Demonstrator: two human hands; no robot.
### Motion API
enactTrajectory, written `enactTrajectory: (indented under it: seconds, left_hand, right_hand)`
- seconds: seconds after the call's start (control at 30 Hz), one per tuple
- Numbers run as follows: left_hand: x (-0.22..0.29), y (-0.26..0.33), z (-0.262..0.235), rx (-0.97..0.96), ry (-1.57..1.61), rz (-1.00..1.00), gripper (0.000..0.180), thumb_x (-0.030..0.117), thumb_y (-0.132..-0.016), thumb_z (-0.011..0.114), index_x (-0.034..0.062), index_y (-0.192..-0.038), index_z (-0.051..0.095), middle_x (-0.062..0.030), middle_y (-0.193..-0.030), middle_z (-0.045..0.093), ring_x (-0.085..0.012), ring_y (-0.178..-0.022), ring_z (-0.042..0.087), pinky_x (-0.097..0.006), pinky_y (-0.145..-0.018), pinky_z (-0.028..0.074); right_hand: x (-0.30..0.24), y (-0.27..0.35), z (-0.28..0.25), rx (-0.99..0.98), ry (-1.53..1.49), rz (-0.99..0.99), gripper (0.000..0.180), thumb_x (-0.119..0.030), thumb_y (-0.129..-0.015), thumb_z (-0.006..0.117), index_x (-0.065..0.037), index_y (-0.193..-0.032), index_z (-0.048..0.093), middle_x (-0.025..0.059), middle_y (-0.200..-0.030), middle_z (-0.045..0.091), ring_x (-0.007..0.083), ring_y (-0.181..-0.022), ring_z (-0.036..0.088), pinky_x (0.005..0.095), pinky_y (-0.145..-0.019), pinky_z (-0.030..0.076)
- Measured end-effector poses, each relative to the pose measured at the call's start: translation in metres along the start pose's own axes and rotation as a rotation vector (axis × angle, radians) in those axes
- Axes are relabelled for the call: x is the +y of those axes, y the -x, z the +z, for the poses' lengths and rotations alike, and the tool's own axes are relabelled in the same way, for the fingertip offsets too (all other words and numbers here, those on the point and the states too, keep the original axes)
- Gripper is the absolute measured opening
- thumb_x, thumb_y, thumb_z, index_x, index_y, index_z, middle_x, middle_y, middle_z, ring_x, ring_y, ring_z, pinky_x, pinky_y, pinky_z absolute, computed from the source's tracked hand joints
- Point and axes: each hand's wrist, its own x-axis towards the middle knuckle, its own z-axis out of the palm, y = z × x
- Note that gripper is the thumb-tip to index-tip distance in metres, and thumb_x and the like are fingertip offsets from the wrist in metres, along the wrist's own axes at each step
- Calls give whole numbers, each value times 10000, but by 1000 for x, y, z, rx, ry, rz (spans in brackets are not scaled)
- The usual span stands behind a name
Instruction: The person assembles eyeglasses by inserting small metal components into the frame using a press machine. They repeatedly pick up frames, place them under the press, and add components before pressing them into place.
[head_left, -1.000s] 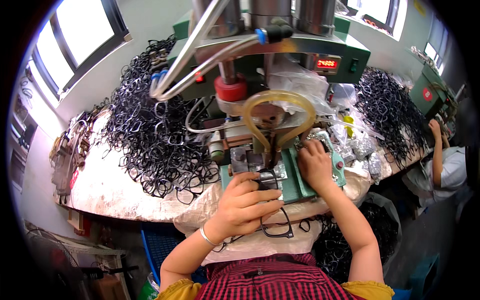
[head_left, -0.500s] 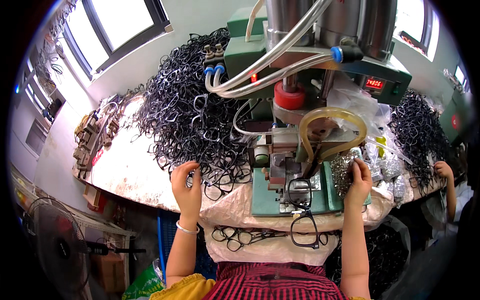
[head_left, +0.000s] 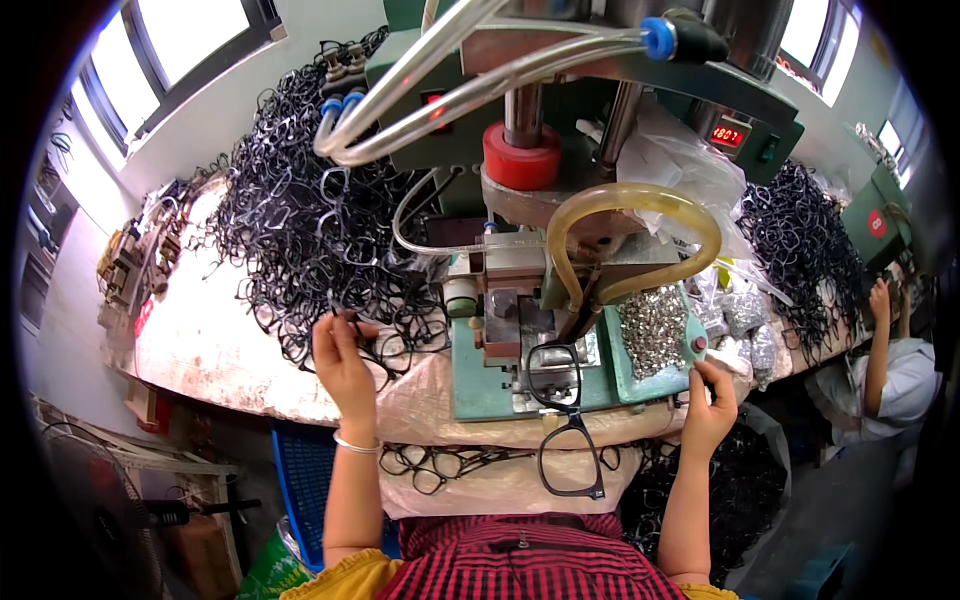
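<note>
A black eyeglass frame (head_left: 571,455) hangs from the press (head_left: 521,160), one rim under the tooling and the other over the table's front edge. At the near edge of the big heap of dark eyeglass frames (head_left: 305,225), my left hand (head_left: 345,370) has its fingertips closed around part of a frame. My right hand (head_left: 709,405) is beside the near right corner of a green tray (head_left: 625,385) filled with small shiny metal parts (head_left: 653,333). Its thumb and fingers are pinched together; anything between them is too small to make out.
A yellowish hose (head_left: 640,195) loops in front of the press. Several frames (head_left: 450,463) lie on the cloth by my lap. Bagged parts (head_left: 745,313) and another frame heap (head_left: 800,250) are at the right, near another person's arm (head_left: 878,350). A blue crate (head_left: 300,480) stands lower left.
The view has shifted, so the bench appears farther left. My right hand has moved from the metal parts to the tray's near corner. My left fingers have closed at the heap's edge.
</note>
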Motion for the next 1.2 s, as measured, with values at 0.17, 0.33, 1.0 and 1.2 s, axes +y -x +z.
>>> enactTrajectory:
  seconds: [0.17,0.33,1.0,1.2]
  left_hand:
    - [27,-11,30,-264,151,-254,220,203,-1045,549,63,-1211,584,73,-791,493,-4,-613,407,-163,-520,310]
    - [11,16,43,-260,346,-526,130,213,-1012,593,101,-986,533,-4,-805,583,-71,-686,507,-204,-565,392]
    - [192,-10,101,-406,288,285,247,224,-1072,299,30,-947,386,-254,-828,673,-248,-705,654,-320,-672,553]
    - [205,10,102,-368,196,199,274,247,-1073,261,41,-946,388,-240,-777,662,-255,-628,632,-309,-669,553]
  right_hand:
    - [-90,-9,26,-265,-137,-328,149,40,-786,699,-11,-923,723,105,-910,693,239,-871,656,339,-809,502]
    - [-129,-14,88,-389,-439,-174,147,-36,-769,732,-24,-906,679,103,-901,680,235,-844,657,333,-777,500]
    - [-147,7,92,-548,-998,205,415,60,-836,688,41,-1219,529,76,-1125,645,106,-954,630,246,-885,488]
    - [-164,13,70,-553,-870,184,421,-10,-833,702,14,-1227,558,113,-1120,669,164,-1030,643,292,-942,481]
